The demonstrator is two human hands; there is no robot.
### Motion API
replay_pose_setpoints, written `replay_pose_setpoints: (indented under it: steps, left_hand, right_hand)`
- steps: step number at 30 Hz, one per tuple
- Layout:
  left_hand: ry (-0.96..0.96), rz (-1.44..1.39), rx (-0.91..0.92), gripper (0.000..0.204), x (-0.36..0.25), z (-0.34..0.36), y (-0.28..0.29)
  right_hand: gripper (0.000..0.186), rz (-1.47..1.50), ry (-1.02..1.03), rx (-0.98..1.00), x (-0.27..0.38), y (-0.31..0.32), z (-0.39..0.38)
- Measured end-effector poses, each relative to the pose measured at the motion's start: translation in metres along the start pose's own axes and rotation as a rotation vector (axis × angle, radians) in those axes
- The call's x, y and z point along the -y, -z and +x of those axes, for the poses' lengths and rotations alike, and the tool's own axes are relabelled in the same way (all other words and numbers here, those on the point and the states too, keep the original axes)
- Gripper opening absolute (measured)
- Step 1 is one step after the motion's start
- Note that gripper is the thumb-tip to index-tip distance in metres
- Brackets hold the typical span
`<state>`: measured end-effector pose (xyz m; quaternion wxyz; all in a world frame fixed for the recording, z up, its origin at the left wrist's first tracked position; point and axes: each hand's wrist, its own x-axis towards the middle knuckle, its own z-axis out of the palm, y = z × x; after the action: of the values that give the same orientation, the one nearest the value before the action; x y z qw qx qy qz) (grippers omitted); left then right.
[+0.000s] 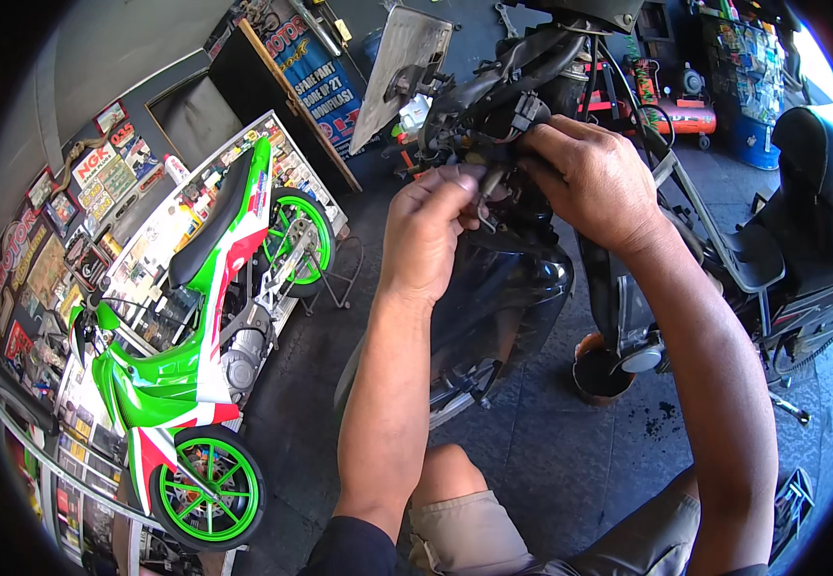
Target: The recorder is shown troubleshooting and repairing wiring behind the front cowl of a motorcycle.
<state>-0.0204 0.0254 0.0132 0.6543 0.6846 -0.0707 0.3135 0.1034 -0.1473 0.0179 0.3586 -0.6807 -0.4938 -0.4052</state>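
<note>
A black motorcycle with its front stripped down stands in front of me, its dark wires and connectors [522, 110] exposed above a glossy black body panel [522, 283]. My left hand [421, 235] has its thumb and fingers closed at a small metallic part [491, 206] among these parts; exactly what they grip is too small to make out. My right hand [594, 182] is just right of it, fingers curled into the dark parts, with the fingertips partly hidden.
A green, white and red motorbike [172, 370] stands at left beside display cases [124, 259]. A brown bucket [589, 394] sits on the floor below. A black seat [810, 192] is at right; a red compressor [690, 117] and blue drum [752, 139] are behind.
</note>
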Motion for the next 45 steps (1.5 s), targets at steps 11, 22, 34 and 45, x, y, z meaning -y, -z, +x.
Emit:
replay_pose_setpoints:
  steps: [11,22,34,45]
  left_hand:
    - [0.024,0.787,-0.024,0.022,-0.036,0.006,-0.032]
    - [0.134,-0.088,-0.190,0.012,-0.009,0.013,-0.029]
    - [0.222,-0.530,-0.104,0.009,0.009,0.015,-0.011]
    - [0.295,-0.387,-0.063,0.006,-0.003,0.015,0.000]
  right_hand:
    - [0.020,0.048,0.005,0.001,-0.002,0.000,-0.001]
    - [0.017,0.020,-0.018,-0.047,-0.003,-0.002,0.002]
    - [0.011,-0.193,0.256,-0.080,-0.002,-0.001,-0.003]
    - [0.009,-0.264,0.401,-0.050,-0.003,-0.003,-0.005]
